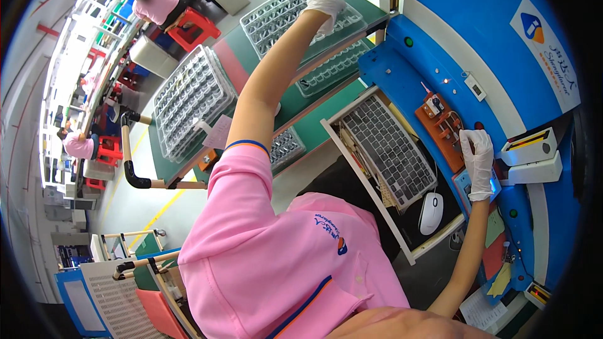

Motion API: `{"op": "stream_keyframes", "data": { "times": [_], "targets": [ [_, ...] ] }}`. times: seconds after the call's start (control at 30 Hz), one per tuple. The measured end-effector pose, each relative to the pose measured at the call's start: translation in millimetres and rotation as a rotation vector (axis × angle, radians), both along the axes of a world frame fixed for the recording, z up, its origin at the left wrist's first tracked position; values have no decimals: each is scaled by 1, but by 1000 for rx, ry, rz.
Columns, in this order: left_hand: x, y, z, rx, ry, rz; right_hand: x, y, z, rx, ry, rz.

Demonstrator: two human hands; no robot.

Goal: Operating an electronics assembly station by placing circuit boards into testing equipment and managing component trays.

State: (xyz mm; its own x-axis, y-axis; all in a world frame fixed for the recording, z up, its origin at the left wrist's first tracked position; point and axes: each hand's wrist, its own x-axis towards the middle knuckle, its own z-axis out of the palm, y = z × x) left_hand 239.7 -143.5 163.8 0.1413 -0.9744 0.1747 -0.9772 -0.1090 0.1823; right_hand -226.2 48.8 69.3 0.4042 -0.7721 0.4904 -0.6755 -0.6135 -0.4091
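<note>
My left hand (325, 5), in a white glove, is stretched out over a clear plastic tray (276, 22) with rows of pockets, on the far green cart. Its fingers are bent down at the pockets; what they hold, if anything, is hidden. My right hand (478, 162), gloved too, is at the near end of an orange-brown fixture (440, 129) with metal parts on top. Thumb and fingers are drawn together by the fixture's edge, and I cannot make out what is between them.
Another stack of clear trays (191, 103) stands on the green cart. A keyboard (386, 150) and a white mouse (431, 213) lie in a pulled-out drawer. The blue machine (465, 31) rises on the right. A person in pink (154, 0) sits in the background.
</note>
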Motion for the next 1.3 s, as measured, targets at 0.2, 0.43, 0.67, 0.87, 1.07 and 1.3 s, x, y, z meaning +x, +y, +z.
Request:
{"op": "stream_keyframes", "data": {
  "times": [0.2,0.43,0.67,0.87,1.07,1.3],
  "targets": [
    [2,-1,-8,-41,2,-36,-3,0,-1,95,57,-17],
    [1,-8,-15,-123,-37,31,-3,1,-1,121,37,-17],
    [-8,-3,-11,-112,-75,43,-2,0,-2,74,64,-13],
    [-16,-4,-21,-209,-166,106,-3,-1,-5,60,22,-7],
    [-21,74,12,-525,-57,-174,-6,0,-4,212,82,-59],
    [79,207,65,-986,26,-88,-11,-1,-6,59,96,95]
  ]
}}
